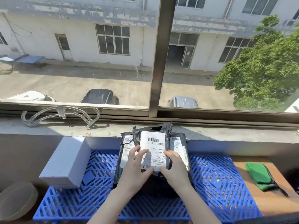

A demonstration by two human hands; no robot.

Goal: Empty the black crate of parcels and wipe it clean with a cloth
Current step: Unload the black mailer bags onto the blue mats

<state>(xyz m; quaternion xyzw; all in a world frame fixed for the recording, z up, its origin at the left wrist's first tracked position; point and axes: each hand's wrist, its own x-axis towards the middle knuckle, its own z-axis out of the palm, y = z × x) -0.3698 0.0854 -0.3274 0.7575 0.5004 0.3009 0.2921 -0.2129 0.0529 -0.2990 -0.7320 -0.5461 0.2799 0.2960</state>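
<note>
Head | left hand (135, 165), right hand (174, 168) hold black parcel (153, 146) | green cloth (258, 177) aside

The top parcel (137, 137) I held was glossy, crinkled black plastic with a matt white paper label (152, 143). The grid (215, 178) beneath was smooth, shiny blue plastic. The box (64, 160) looked matt grey card, the cloth (258, 177) soft green fabric, the tabletop (252, 201) worn brown wood.

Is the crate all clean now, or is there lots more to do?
Nothing looks finished yet. The left hand and right hand hold a bunch of parcels over something dark, probably the crate. The green cloth lies untouched on the right, so all the wiping is left.
</note>
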